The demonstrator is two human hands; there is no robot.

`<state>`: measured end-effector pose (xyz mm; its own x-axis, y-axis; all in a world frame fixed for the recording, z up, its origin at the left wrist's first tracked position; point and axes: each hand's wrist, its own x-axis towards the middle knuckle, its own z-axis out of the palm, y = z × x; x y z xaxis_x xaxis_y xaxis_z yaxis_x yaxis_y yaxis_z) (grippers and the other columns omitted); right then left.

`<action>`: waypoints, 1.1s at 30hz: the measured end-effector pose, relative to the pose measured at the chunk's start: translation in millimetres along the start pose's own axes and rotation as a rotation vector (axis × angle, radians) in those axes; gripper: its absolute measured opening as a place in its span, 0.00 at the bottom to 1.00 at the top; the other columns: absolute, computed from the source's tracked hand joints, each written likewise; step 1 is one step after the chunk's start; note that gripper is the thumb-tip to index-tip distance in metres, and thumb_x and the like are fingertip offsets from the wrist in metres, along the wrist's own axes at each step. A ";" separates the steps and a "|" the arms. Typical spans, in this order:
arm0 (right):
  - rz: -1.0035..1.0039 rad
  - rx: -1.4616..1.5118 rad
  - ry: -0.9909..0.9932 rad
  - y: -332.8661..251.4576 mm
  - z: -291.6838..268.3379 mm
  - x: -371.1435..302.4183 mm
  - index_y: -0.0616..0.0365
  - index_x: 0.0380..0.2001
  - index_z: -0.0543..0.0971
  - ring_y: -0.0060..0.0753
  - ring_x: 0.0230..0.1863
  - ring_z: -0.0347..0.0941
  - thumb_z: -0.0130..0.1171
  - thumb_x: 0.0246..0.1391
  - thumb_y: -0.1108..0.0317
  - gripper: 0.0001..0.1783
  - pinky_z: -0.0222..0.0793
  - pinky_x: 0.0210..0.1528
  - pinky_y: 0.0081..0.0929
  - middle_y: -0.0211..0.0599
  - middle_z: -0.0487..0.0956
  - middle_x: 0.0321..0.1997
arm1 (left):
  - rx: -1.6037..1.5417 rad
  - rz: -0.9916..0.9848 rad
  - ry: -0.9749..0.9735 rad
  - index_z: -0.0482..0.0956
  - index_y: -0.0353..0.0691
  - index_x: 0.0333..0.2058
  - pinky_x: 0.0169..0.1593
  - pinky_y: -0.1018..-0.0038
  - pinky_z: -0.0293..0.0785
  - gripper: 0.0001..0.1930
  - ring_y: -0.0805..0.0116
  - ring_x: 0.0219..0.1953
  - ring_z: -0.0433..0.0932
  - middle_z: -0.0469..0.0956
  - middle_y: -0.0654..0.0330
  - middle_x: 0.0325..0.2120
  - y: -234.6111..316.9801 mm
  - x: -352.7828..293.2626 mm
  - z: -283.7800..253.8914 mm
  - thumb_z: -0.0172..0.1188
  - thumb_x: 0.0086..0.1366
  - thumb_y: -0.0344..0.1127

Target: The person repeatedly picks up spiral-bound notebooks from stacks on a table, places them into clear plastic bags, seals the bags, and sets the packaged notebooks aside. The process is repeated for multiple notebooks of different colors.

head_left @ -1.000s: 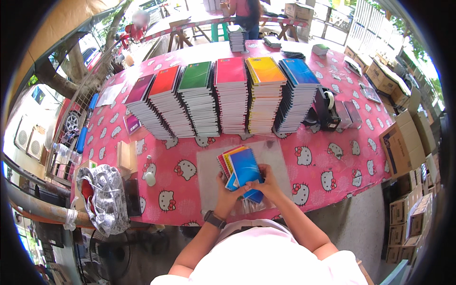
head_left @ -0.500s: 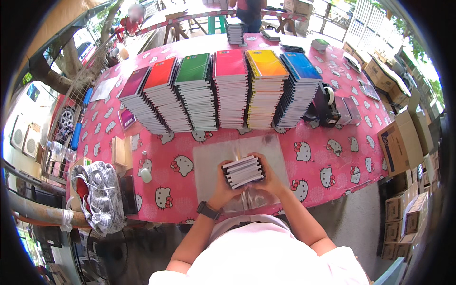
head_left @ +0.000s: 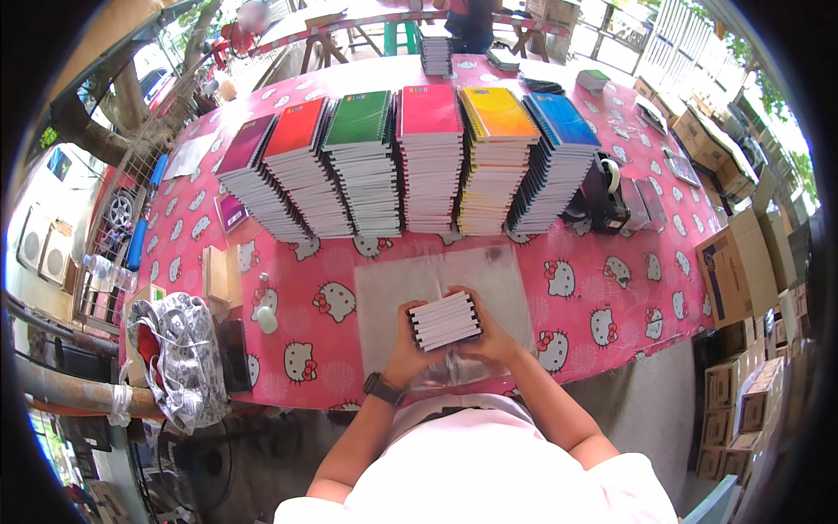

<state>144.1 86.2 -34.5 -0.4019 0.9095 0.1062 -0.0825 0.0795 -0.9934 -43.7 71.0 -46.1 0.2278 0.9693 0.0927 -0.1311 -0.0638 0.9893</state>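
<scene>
Between my two hands is a small stack of spiral notebooks (head_left: 444, 320), turned with white page edges and dark bindings facing up. My left hand (head_left: 408, 354) grips its left end and my right hand (head_left: 493, 336) wraps round the right end. Beneath them a clear plastic sheet (head_left: 384, 297) lies on the pink patterned tablecloth (head_left: 305, 279). Beyond stand tall piles of spiral notebooks, with purple (head_left: 248, 144), red (head_left: 297, 127), green (head_left: 360, 118), pink (head_left: 429, 111), yellow (head_left: 498, 113) and blue (head_left: 561, 120) covers on top.
A black tape dispenser (head_left: 606, 205) stands right of the blue pile. At the left edge are a patterned cloth bag (head_left: 188, 358), a wooden block (head_left: 221, 275) and a pale green oval thing (head_left: 266, 320). An open carton (head_left: 738, 266) sits at the right; a person (head_left: 470, 26) is far back.
The notebooks in my hands have become more even, their edges now lined up in a neater block. Both hands stay in nearly the same place.
</scene>
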 end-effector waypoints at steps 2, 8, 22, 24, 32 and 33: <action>-0.010 -0.060 -0.015 2.8 0.0 1.7 0.55 0.59 0.56 0.31 0.55 0.61 0.65 0.28 0.73 0.49 0.55 0.59 0.30 0.35 0.65 0.51 | 0.043 0.031 0.027 0.55 0.43 0.53 0.54 0.67 0.67 0.43 0.66 0.50 0.68 0.66 0.59 0.45 -2.6 1.9 3.5 0.70 0.38 0.25; -0.064 -0.059 0.000 -11.3 3.9 4.5 0.55 0.57 0.57 0.31 0.56 0.61 0.65 0.29 0.74 0.46 0.55 0.60 0.30 0.37 0.66 0.50 | 0.060 0.100 -0.003 0.56 0.41 0.52 0.52 0.71 0.68 0.42 0.67 0.48 0.68 0.65 0.59 0.44 -0.1 1.2 5.4 0.70 0.38 0.23; -0.510 -0.506 0.054 -42.6 3.4 5.8 0.54 0.50 0.68 0.51 0.63 0.58 0.65 0.39 0.65 0.31 0.51 0.64 0.44 0.45 0.67 0.59 | 0.560 0.633 0.093 0.70 0.43 0.44 0.61 0.54 0.56 0.29 0.52 0.54 0.68 0.72 0.55 0.46 51.7 -11.9 -1.9 0.73 0.41 0.36; -0.475 -0.536 0.035 -49.2 3.1 5.4 0.54 0.50 0.69 0.49 0.60 0.62 0.65 0.39 0.66 0.30 0.55 0.62 0.41 0.45 0.69 0.56 | 0.577 0.613 0.091 0.70 0.42 0.44 0.60 0.54 0.57 0.31 0.53 0.53 0.69 0.72 0.56 0.44 51.0 -14.1 -4.6 0.73 0.40 0.35; 0.000 -0.391 0.057 15.6 -7.2 -5.6 0.56 0.53 0.67 0.42 0.48 0.73 0.66 0.38 0.70 0.35 0.69 0.48 0.30 0.43 0.74 0.47 | 0.331 0.236 -0.034 0.65 0.39 0.49 0.51 0.73 0.68 0.38 0.65 0.48 0.71 0.68 0.56 0.45 0.0 -2.7 -14.8 0.74 0.37 0.28; 0.044 -0.384 0.052 14.2 -7.6 -5.3 0.56 0.53 0.66 0.42 0.49 0.72 0.65 0.38 0.71 0.34 0.68 0.49 0.30 0.43 0.74 0.48 | 0.268 0.173 -0.026 0.65 0.38 0.49 0.51 0.72 0.68 0.38 0.65 0.48 0.71 0.69 0.56 0.45 -4.5 -3.1 -14.9 0.74 0.38 0.28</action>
<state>152.1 85.7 -49.5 -0.3501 0.9341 0.0703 0.2853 0.1778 -0.9418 -58.2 71.8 -52.6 0.2490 0.9324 0.2620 0.0880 -0.2912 0.9526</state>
